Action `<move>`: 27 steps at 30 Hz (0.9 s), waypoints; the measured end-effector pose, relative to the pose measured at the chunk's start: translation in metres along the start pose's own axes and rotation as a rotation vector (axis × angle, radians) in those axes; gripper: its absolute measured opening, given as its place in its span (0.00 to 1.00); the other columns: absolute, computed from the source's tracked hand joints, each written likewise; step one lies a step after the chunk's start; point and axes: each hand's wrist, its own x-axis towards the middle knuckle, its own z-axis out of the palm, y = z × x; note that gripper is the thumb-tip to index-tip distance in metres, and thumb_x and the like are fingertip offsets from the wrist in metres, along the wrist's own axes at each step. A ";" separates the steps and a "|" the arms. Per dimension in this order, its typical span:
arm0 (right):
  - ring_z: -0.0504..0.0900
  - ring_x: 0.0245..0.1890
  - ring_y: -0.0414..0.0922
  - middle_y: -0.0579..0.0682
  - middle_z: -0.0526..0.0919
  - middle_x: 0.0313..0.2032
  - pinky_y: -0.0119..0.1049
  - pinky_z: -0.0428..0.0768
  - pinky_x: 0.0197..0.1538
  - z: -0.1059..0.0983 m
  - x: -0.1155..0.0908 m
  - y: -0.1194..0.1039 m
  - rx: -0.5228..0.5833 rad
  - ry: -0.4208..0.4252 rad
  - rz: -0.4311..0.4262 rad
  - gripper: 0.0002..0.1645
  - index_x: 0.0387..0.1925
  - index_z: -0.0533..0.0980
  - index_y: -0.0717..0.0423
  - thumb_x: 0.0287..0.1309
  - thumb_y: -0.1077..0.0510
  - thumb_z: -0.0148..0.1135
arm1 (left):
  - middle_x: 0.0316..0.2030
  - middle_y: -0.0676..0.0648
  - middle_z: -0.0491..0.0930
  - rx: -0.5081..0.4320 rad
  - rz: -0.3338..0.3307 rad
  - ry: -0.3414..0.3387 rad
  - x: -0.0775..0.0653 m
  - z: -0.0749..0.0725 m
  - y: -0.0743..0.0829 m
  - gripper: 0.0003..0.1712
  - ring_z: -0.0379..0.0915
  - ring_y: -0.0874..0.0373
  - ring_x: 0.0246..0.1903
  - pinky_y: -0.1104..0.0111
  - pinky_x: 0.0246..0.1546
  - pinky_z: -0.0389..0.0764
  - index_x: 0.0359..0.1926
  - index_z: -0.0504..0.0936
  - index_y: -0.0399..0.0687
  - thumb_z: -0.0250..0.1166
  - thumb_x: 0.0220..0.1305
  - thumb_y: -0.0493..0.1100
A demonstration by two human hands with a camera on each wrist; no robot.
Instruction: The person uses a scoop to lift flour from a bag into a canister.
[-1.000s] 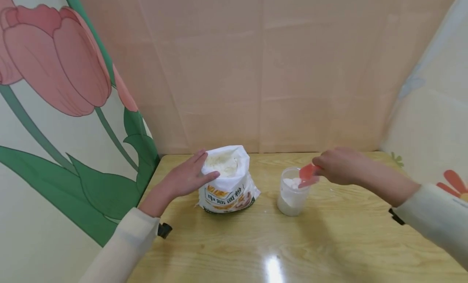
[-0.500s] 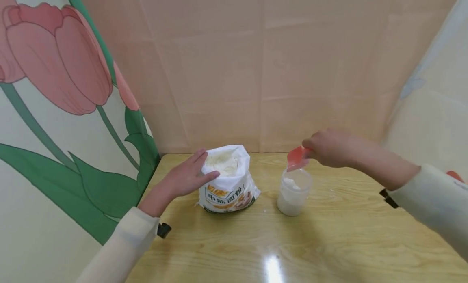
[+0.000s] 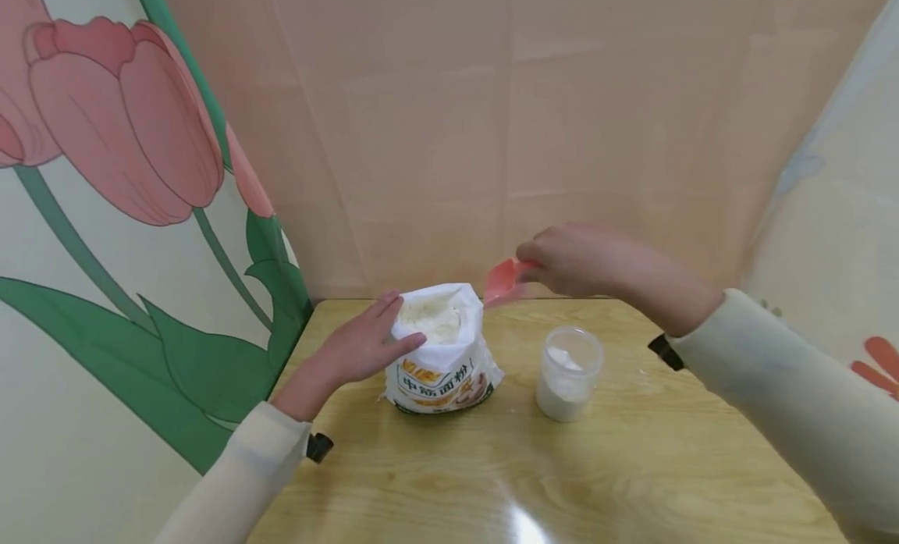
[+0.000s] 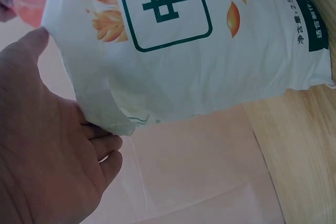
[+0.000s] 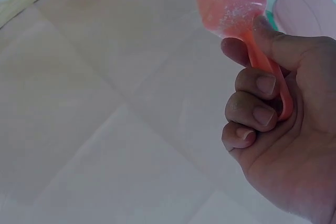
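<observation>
A white flour bag [image 3: 442, 384] stands with its top open, flour showing inside. My left hand [image 3: 358, 345] holds its rim from the left, thumb at the near edge and fingers round the far side; in the left wrist view the fingertips [image 4: 107, 148] curl at the bag's corner. My right hand [image 3: 586, 259] grips the handle of a pink-red scoop [image 3: 502, 280], raised beside the bag's right rim. In the right wrist view the fingers wrap the handle, and white powder clings to the scoop's bowl [image 5: 231, 3]. A clear plastic cup [image 3: 565, 376], partly filled with flour, stands right of the bag.
The bag and cup stand on a wood-grain table [image 3: 449, 474]. A pinkish backdrop [image 3: 421, 138] rises behind the table's far edge. At the left is a panel with printed tulips [image 3: 126, 122]; another pale printed panel [image 3: 836, 255] stands at the right.
My right hand has lifted the scoop out of the cup and carried it left to the flour bag's rim. The left hand keeps its place on the bag.
</observation>
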 end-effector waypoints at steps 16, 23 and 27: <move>0.80 0.33 0.50 0.49 0.81 0.30 0.48 0.80 0.39 0.022 0.072 -0.039 -0.117 -0.233 -0.053 0.09 0.31 0.79 0.52 0.67 0.54 0.61 | 0.81 0.45 0.42 0.008 0.003 0.006 0.002 -0.002 0.002 0.60 0.39 0.50 0.79 0.51 0.75 0.55 0.80 0.47 0.42 0.39 0.65 0.83; 0.77 0.30 0.48 0.49 0.82 0.31 0.44 0.78 0.34 0.021 0.087 -0.053 -0.175 -0.274 0.000 0.09 0.27 0.79 0.52 0.61 0.55 0.66 | 0.81 0.45 0.42 0.008 -0.003 0.004 0.001 0.001 0.002 0.61 0.38 0.51 0.79 0.51 0.75 0.55 0.80 0.47 0.42 0.38 0.65 0.83; 0.75 0.28 0.47 0.48 0.80 0.30 0.42 0.76 0.33 0.021 0.093 -0.062 -0.210 -0.310 0.030 0.06 0.27 0.78 0.52 0.59 0.57 0.65 | 0.81 0.45 0.42 0.004 -0.004 0.006 0.000 0.000 0.002 0.61 0.39 0.50 0.79 0.50 0.75 0.56 0.80 0.48 0.42 0.39 0.65 0.83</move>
